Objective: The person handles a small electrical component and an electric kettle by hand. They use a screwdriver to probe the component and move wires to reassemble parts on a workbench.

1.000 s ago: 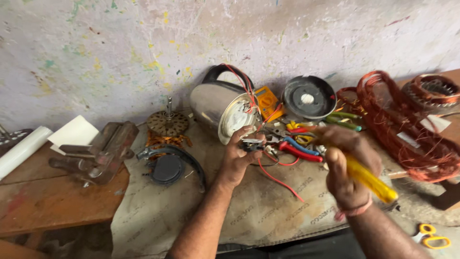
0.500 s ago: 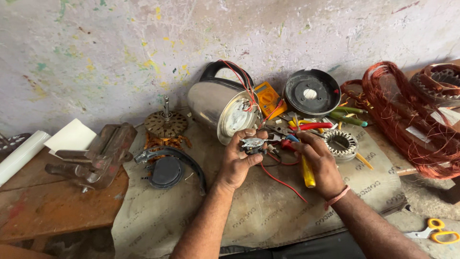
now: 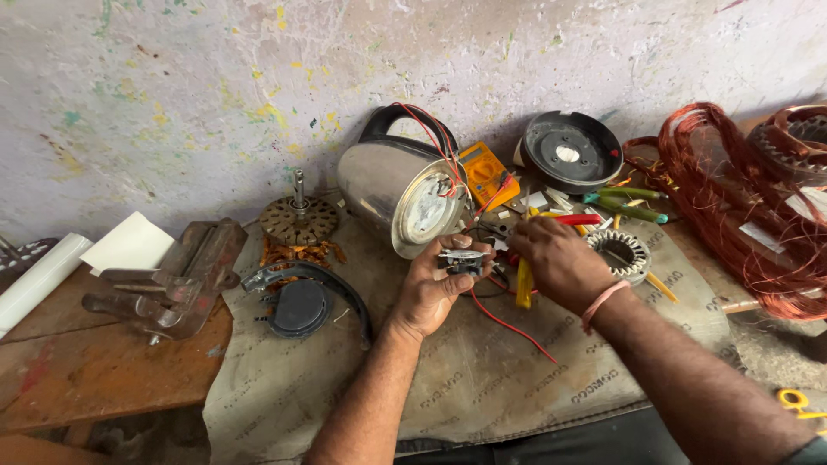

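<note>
Both hands raised, close together.
The left hand [image 3: 435, 288] is cupped palm-up, fingers [image 3: 469, 250] curled; the right hand [image 3: 556, 258] is turned palm-down, fingers closed.

Glossy steel kettle [image 3: 405, 196], matt woven sack cloth [image 3: 482, 379], worn wooden bench [image 3: 95, 370], coppery wire coils [image 3: 732, 189].

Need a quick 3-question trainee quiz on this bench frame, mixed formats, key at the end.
1. True or false: the left hand holds a small dark switch part.
2. What does the right hand grip? A) a yellow-handled tool B) scissors C) the yellow multimeter
3. Fill in: the steel kettle lies on its ____, base facing the camera.

Key:
1. True; red wires trail from beneath it across the cloth.
2. A
3. side
</note>
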